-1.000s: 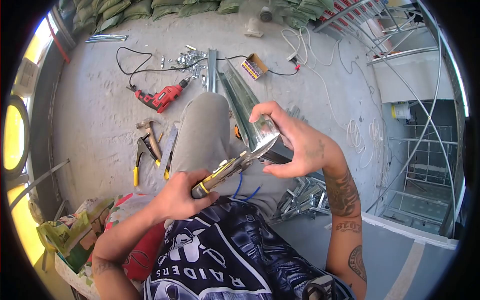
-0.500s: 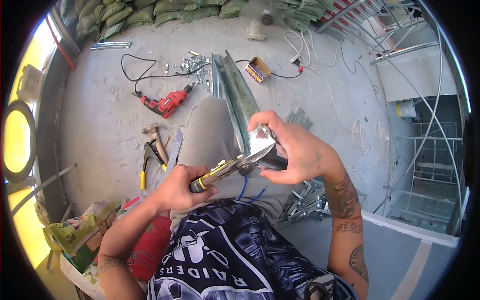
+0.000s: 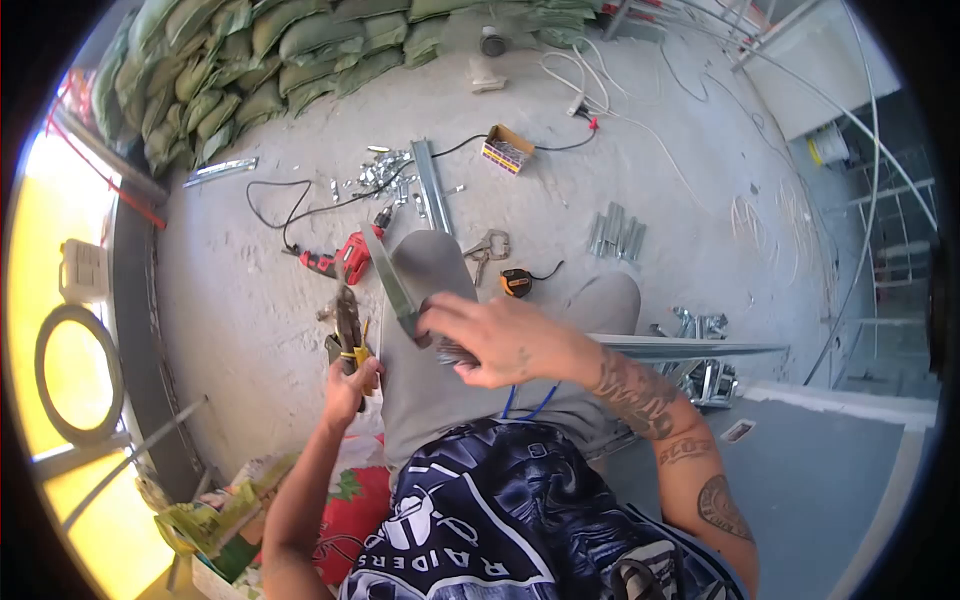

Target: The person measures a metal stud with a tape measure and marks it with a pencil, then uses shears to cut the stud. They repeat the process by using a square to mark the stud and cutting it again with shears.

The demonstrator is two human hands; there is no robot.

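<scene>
My left hand (image 3: 348, 388) is closed round the handles of tin snips (image 3: 347, 312), whose jaws point away from me beside my left knee. Over my lap, my right hand (image 3: 490, 338) grips a bent metal channel (image 3: 393, 285). One arm of the channel slants up to the left; a long metal length (image 3: 690, 348) stretches out to the right past my forearm. My fingers hide the bend. Just beyond the snips lies a red drill (image 3: 350, 258) on the floor. A yellow-handled tool is partly hidden behind the snips and my left hand.
Ahead on the concrete are another metal channel (image 3: 430, 185), small metal pieces (image 3: 380, 175), a small box (image 3: 508, 149), locking pliers (image 3: 490, 250) and a tape measure (image 3: 516, 282). Short metal pieces (image 3: 617, 232) lie right of them. Sandbags (image 3: 320, 45) line the back; scaffolding stands right.
The snips have come away from the metal channel and moved left, down beside my knee. My right hand has shifted left, and the channel has swung round, its long part now pointing right.
</scene>
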